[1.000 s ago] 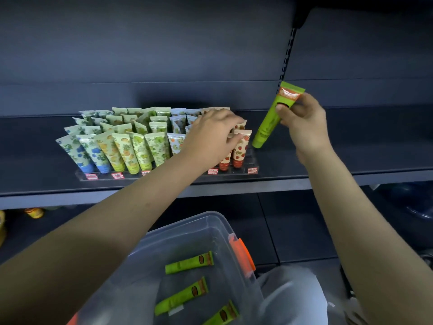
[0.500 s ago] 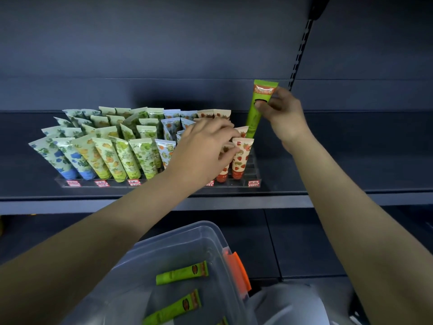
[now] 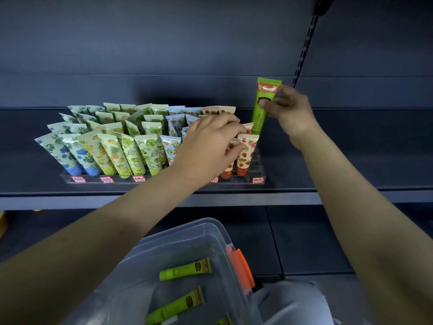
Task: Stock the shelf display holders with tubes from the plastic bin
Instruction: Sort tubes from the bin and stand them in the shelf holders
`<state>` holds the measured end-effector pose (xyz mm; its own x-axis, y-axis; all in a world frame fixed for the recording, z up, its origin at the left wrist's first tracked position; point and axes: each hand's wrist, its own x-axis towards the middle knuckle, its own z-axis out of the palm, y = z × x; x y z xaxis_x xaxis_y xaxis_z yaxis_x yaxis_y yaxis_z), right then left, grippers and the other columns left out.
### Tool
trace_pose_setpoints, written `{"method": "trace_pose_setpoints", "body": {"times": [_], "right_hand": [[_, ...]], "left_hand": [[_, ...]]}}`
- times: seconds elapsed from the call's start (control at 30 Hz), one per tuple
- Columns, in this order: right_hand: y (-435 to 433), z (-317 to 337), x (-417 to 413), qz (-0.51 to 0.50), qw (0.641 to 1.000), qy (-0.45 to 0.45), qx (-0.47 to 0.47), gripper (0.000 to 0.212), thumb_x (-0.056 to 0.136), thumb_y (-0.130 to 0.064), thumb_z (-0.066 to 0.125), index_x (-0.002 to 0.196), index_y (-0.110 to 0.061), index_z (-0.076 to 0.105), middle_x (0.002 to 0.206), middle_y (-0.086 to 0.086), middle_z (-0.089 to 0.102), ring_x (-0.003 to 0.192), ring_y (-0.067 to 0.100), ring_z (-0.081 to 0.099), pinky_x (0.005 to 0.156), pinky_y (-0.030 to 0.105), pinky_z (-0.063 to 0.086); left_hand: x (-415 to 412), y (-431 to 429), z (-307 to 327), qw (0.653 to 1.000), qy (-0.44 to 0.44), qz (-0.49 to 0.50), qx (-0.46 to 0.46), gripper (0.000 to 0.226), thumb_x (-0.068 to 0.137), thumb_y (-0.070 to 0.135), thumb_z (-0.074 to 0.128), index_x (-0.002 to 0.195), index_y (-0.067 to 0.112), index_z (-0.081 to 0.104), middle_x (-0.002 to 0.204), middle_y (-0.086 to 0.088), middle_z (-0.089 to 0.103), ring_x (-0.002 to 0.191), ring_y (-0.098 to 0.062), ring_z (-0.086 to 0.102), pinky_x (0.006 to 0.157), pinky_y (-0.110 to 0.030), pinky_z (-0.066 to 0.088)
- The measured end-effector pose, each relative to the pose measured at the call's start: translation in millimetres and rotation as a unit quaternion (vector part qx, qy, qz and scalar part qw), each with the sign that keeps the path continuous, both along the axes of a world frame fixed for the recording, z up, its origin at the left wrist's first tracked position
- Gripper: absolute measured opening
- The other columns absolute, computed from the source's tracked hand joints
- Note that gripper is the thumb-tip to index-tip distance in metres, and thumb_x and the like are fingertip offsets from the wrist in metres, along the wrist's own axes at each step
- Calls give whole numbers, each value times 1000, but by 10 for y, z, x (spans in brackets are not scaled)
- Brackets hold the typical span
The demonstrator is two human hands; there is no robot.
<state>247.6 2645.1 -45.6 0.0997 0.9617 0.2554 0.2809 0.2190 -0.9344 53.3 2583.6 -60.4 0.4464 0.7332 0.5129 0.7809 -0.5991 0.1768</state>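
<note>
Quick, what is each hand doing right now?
Left hand: fingers on the strawberry tubes; whether it grips cannot be told.
Right hand: closed, pinching the green tube.

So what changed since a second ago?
The right hand swung the green tube from tilted to upright and carried it left, to the back right corner of the display holder. The left hand kept holding the strawberry tubes; the plastic bin stayed.

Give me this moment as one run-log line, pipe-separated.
right hand: holds green tube upright behind strawberry tubes | left hand: grips strawberry tubes | bin: spare tubes inside
</note>
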Motion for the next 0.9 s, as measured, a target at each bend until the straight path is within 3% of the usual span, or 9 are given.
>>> {"method": "trace_pose_setpoints", "body": {"times": [0.1,0.33,0.47,0.6,0.77,0.9], "right_hand": [[3,-13,-15,11,1000,-10,-10,22,86,-14,66,106,-22,61,91,-4,68,101,16,64,98,38,49],[40,-71,-46,14,998,-47,-39,21,89,-16,64,108,-24,60,105,1,67,104,17,62,95,36,50],[35,-15,-71,6,998,-47,-50,32,89,-17,63,121,-18,56,105,-2,65,102,14,61,91,32,51],[-6,103,-44,-57,996,-67,-35,48,88,-20,66,133,-17,48,120,4,61,112,17,57,97,32,48],[-363,381,-58,-95,965,-238,61,51,89,-22,63,137,-13,46,138,4,50,126,18,47,102,24,38],[-782,526,-245,-61,919,-369,120,46,87,-23,65,131,-16,53,133,5,53,126,22,43,101,23,30]], "left_hand": [[8,-6,3,1000,-3,-1,-4,31,91,34,59,119,22,61,129,3,54,121,-20,47,104,-39,31],[-16,-33,23,1000,-11,-1,3,30,90,34,59,118,23,62,129,4,54,122,-18,46,105,-37,30],[-62,-31,41,1000,-22,3,10,30,90,34,59,118,22,62,126,5,56,122,-18,46,104,-36,30],[-122,-20,81,999,-35,8,10,32,90,35,59,119,22,62,125,6,56,121,-17,47,103,-37,31],[-259,-95,203,998,-51,21,21,32,90,34,59,120,21,62,125,3,57,119,-19,48,102,-38,32],[-464,-259,321,997,-53,38,35,35,91,36,57,122,21,60,128,2,55,122,-21,46,104,-37,30]]}}
